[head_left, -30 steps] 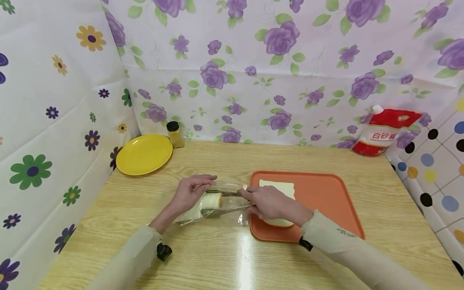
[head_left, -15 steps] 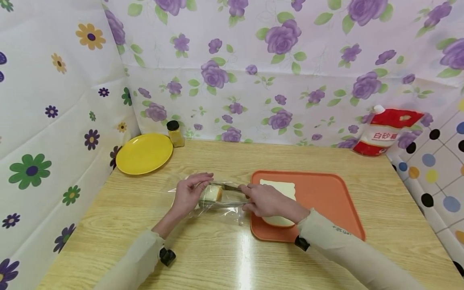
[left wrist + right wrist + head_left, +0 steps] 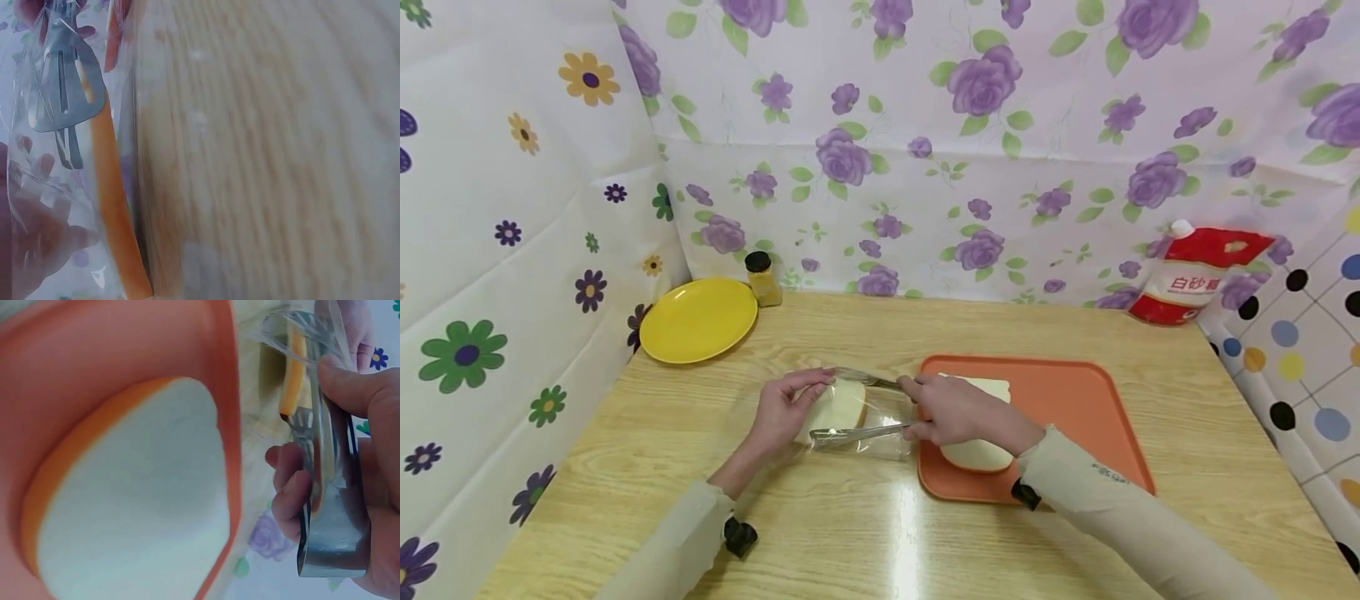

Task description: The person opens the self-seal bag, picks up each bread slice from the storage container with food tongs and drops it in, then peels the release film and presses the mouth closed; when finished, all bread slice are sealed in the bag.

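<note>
My right hand [image 3: 958,410] grips a pair of metal food tongs [image 3: 334,544], one arm held on either side by thumb and fingers. The tongs' arms are spread apart and reach left into a clear plastic bag [image 3: 887,421]. A bread slice [image 3: 844,404] with an orange-brown crust is inside the bag, near the slotted tong head [image 3: 70,87]. With thumb and fingers, my left hand [image 3: 781,410] pinches the bag at the slice's left side; part of that hand shows through the plastic in the left wrist view.
An orange tray [image 3: 1067,417] under my right forearm bears bread [image 3: 137,487]. A yellow plate [image 3: 700,321] and a black-lidded jar [image 3: 764,279] stand at the back left. At the back right, a red and white pouch [image 3: 1195,275] leans on the patterned wall.
The tongs' arms have spread wider apart. The bread slice in the bag has turned, showing more of its pale face. My left hand has shifted slightly with the bag.
</note>
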`<state>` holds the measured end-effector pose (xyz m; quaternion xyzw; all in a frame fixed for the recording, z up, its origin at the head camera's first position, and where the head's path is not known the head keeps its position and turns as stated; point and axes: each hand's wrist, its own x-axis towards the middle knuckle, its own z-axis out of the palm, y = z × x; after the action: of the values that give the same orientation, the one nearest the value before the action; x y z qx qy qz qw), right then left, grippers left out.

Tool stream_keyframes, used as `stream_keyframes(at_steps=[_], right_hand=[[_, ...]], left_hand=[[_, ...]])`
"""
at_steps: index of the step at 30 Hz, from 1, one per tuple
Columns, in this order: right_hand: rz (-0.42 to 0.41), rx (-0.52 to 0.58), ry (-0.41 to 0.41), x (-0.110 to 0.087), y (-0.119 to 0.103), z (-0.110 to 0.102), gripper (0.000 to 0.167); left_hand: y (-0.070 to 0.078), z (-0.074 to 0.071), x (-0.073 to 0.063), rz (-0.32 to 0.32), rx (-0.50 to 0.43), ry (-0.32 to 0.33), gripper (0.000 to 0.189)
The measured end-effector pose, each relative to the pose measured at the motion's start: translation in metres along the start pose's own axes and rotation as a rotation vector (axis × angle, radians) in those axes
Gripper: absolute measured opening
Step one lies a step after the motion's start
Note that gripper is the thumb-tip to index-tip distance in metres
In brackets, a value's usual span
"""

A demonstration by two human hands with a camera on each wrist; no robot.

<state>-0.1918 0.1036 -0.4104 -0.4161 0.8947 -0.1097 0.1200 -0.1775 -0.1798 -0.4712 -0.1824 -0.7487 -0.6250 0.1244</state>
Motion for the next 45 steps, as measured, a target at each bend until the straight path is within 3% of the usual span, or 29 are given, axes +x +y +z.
stream_keyframes(at_steps=[4,7,13,17,25,28,34,37,41,45], right_hand=[[0.009,-0.011,-0.017,0.004,-0.001,-0.006,0.076],[0.018,0.000,-0.040,0.006,-0.003,-0.011,0.077],[0.081,0.039,-0.091,0.005,-0.002,-0.024,0.081],[0.070,0.063,-0.091,0.003,0.000,-0.031,0.082],[0.028,0.006,-0.049,0.012,-0.002,-0.026,0.076],[0.020,0.023,-0.041,0.012,-0.003,-0.029,0.074],[0.061,0.033,-0.070,0.007,-0.002,-0.040,0.078],[0.074,0.042,-0.078,0.001,-0.001,-0.042,0.079],[0.107,0.076,-0.035,-0.018,0.003,-0.038,0.068],[0.186,0.177,0.054,-0.051,0.008,-0.032,0.057]], left_hand=[[0.018,0.001,0.001,0.065,0.074,0.014,0.013],[0.030,0.000,0.001,0.074,0.140,0.035,0.013],[0.036,-0.001,0.002,0.031,0.124,0.041,0.012],[0.036,-0.001,0.003,0.025,0.098,0.058,0.013],[0.044,0.000,0.004,0.057,0.208,0.101,0.012],[0.042,-0.002,0.005,0.051,0.227,0.124,0.012],[0.014,-0.010,0.008,0.014,0.233,0.143,0.015],[0.008,-0.011,0.008,-0.009,0.241,0.130,0.015],[0.008,-0.011,0.006,-0.017,0.245,0.125,0.016],[0.010,-0.011,0.003,-0.001,0.277,0.121,0.016]])
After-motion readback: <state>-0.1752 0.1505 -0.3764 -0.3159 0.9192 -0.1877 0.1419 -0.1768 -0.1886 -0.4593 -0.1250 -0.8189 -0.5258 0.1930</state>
